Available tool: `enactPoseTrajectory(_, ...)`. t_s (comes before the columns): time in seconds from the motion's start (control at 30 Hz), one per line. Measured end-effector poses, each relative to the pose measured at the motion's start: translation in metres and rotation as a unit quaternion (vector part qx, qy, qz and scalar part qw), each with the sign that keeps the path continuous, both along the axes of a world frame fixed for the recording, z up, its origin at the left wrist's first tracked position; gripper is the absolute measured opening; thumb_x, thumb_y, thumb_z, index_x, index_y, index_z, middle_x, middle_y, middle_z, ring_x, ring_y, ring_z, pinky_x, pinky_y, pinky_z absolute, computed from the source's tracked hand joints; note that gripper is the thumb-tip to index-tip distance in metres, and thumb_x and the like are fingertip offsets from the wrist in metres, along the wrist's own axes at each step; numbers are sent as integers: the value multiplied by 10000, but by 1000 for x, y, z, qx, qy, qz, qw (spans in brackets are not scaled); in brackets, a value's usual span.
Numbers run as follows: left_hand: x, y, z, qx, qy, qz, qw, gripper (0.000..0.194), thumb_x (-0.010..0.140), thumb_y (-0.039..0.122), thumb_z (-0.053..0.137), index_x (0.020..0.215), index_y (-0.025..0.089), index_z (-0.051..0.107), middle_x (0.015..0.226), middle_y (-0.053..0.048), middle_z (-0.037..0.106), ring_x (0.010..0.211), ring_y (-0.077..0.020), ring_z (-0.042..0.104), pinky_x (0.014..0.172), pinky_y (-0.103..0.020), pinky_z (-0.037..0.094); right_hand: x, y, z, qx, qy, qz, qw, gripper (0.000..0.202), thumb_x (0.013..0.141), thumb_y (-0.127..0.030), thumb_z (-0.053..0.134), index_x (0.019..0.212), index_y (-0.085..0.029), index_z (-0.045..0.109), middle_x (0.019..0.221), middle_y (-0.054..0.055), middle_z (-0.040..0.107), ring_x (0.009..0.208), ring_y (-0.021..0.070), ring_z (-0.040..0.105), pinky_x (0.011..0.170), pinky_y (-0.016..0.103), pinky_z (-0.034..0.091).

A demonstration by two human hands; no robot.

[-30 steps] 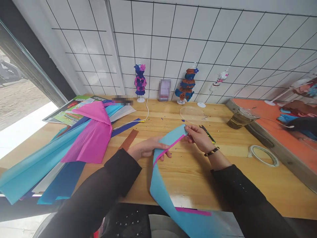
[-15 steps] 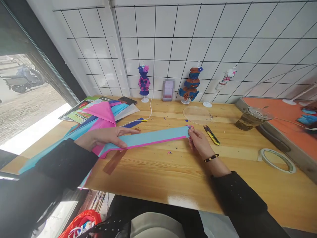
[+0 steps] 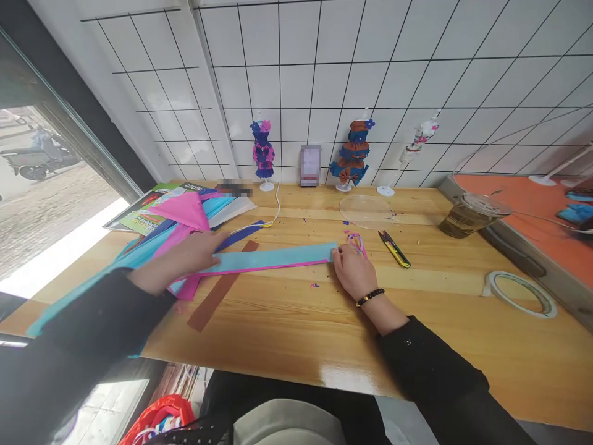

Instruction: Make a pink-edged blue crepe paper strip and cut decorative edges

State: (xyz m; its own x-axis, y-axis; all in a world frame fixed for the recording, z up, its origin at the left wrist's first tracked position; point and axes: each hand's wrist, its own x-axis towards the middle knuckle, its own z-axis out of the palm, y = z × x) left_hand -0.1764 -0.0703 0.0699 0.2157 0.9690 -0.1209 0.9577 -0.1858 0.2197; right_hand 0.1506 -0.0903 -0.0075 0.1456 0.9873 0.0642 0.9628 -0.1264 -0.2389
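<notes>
A long light-blue strip (image 3: 278, 258) with a pink lower edge stretches level just over the table; whether it is paper or cloth I cannot tell. My right hand (image 3: 354, 270) pinches its right end between thumb and fingers. At the other end, my left hand (image 3: 188, 259), slightly blurred, has its thumb on the strip and its fingers partly hidden. Beneath the left part lies a brown strip (image 3: 217, 300). Pink folded material (image 3: 183, 211) and long light-blue material (image 3: 88, 284) spread around my left forearm. Just beyond my right hand is a small pink and purple loop (image 3: 356, 242).
Yellow-handled thread snips (image 3: 395, 250) and a tape roll (image 3: 523, 295) lie to the right, near a lidded drink cup (image 3: 472, 216). Dressed figures on stands, such as the blue and brown one (image 3: 354, 154), and a phone (image 3: 310, 165) stand by the wall. A clear disc (image 3: 365, 211) lies before them.
My right hand has moved left and turned palm down, still at the strip's right end, uncovering the small loop. My left hand has shifted left along the strip.
</notes>
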Motion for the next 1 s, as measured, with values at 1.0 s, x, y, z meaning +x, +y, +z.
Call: enactPoseTrajectory(1.0,181,-26,-107,166,-45,-269,947,451,911,311,276,1224,21,420,1297,-192,448,1289,-227,301,1073,-399,237,14,-2,-2,-1,49,53,997,535,895,-497,146,1167,-191,489,969,131,664,854,259,622,656,333,405)
